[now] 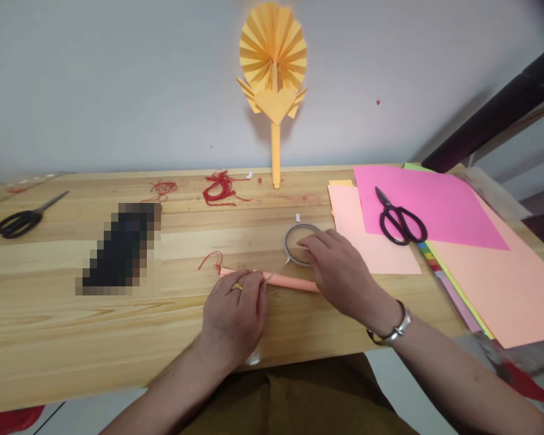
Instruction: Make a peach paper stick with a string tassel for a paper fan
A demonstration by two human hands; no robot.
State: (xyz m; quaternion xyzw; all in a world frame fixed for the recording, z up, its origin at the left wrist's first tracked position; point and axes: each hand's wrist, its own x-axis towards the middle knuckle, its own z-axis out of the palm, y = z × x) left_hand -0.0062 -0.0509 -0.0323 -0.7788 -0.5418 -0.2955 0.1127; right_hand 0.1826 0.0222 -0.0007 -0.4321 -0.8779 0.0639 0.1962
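A rolled pink paper tube (294, 282) lies across the front of the table, with a red thread (217, 261) trailing from its left end. My left hand (236, 314), a gold ring on one finger, is closed over the tube's left part. My right hand (340, 272) grips the right side of a roll of tape (287, 241), its fingers through the ring. A narrow strip of tape (278, 270) runs from the roll down to the tube beside my left fingers. The tube's right end is hidden behind my right hand.
A yellow paper fan (276, 109) leans upright on the wall. Scissors (401, 223) lie on coloured paper sheets (439, 205) at the right; other scissors (22, 222) lie far left. A blurred dark object (120, 251) and red thread bundles (220, 188) are on the wooden table (72, 338).
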